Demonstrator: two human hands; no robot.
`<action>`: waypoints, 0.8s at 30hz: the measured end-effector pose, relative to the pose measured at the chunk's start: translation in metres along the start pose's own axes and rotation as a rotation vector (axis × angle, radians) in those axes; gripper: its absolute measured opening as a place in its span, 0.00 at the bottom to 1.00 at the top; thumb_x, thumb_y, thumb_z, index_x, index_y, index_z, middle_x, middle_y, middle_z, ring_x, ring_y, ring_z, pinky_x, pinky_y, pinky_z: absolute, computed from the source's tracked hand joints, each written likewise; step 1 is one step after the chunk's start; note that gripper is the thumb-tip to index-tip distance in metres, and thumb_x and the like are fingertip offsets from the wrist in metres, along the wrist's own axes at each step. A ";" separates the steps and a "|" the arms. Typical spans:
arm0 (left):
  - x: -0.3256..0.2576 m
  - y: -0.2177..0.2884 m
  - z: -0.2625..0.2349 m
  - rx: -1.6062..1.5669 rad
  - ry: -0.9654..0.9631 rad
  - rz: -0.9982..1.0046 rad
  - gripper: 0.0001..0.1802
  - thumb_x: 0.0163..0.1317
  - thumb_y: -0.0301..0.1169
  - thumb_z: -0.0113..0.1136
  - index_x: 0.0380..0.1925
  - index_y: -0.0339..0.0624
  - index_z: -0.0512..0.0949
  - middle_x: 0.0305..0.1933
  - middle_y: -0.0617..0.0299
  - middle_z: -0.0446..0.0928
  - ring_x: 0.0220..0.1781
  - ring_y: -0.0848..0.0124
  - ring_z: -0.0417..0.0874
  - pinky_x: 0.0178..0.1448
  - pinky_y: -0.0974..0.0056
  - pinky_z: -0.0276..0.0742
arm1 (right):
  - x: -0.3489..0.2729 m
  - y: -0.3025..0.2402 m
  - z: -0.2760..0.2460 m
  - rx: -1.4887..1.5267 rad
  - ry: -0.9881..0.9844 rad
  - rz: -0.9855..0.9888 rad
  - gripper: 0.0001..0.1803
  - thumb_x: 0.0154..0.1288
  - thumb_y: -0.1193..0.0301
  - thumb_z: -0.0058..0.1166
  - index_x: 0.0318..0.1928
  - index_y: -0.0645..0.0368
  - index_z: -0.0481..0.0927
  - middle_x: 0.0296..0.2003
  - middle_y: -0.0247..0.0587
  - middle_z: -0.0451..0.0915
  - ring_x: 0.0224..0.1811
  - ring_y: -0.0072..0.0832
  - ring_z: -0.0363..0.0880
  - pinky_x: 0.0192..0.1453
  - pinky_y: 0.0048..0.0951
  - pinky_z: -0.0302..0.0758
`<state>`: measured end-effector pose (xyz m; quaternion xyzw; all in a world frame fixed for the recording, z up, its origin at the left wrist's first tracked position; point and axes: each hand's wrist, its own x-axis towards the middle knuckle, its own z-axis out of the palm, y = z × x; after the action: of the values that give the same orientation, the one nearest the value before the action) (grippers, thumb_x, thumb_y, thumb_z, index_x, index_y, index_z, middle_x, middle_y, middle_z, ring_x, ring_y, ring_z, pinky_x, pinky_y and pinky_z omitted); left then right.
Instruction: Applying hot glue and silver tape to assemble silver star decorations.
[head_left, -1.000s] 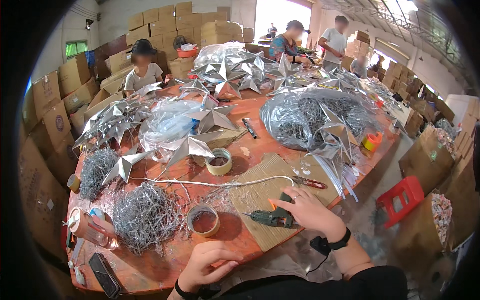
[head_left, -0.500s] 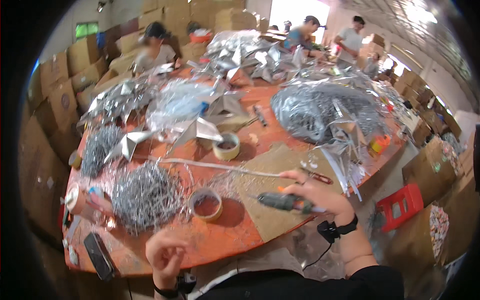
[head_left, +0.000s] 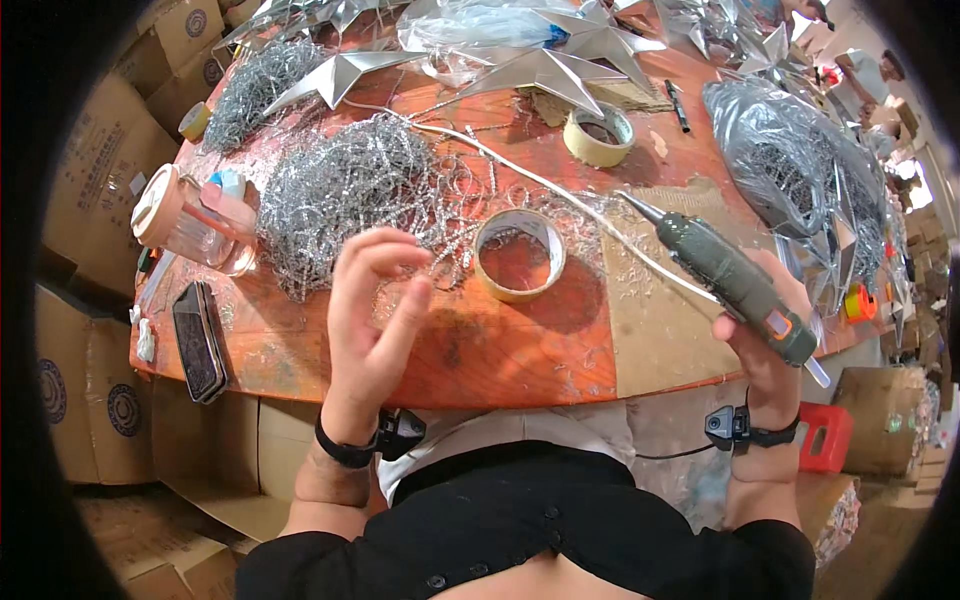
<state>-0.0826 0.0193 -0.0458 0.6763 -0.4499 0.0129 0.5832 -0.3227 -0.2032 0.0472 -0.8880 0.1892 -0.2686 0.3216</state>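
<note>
Your right hand [head_left: 765, 335] grips the dark green pen-shaped glue tool [head_left: 728, 275]; your left hand [head_left: 372, 320] hovers open beside the tangled silver tinsel pile [head_left: 345, 190].

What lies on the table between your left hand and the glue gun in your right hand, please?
In the head view, a roll of tape lies flat between the left hand and the glue gun.

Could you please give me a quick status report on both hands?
Left hand open, empty, above the tinsel pile. Right hand gripping the green glue gun. Tape roll between them.
</note>
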 end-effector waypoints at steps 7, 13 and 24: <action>-0.004 0.000 0.015 0.189 -0.123 0.087 0.10 0.53 0.21 0.65 0.37 0.42 0.80 0.45 0.56 0.75 0.49 0.60 0.76 0.53 0.60 0.72 | -0.012 0.036 0.008 0.134 0.441 -0.130 0.33 0.50 0.51 0.72 0.48 0.64 0.78 0.40 0.39 0.82 0.40 0.27 0.80 0.46 0.28 0.74; -0.009 -0.002 0.016 0.182 -0.088 0.108 0.09 0.54 0.20 0.65 0.36 0.41 0.81 0.46 0.56 0.74 0.48 0.63 0.75 0.51 0.62 0.73 | 0.004 0.041 0.005 -0.369 0.262 -0.189 0.23 0.46 0.66 0.73 0.43 0.59 0.80 0.35 0.43 0.83 0.36 0.40 0.84 0.40 0.33 0.78; 0.020 0.052 -0.022 0.128 -0.221 0.258 0.13 0.50 0.22 0.65 0.37 0.44 0.80 0.50 0.53 0.72 0.51 0.62 0.74 0.55 0.60 0.70 | -0.007 0.076 0.021 -0.492 0.107 -0.179 0.15 0.51 0.72 0.63 0.41 0.57 0.76 0.34 0.43 0.81 0.35 0.42 0.81 0.38 0.37 0.76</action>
<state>-0.0918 0.0296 0.0130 0.6461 -0.5925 0.0417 0.4793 -0.3284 -0.2442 -0.0200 -0.9373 0.1863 -0.2882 0.0606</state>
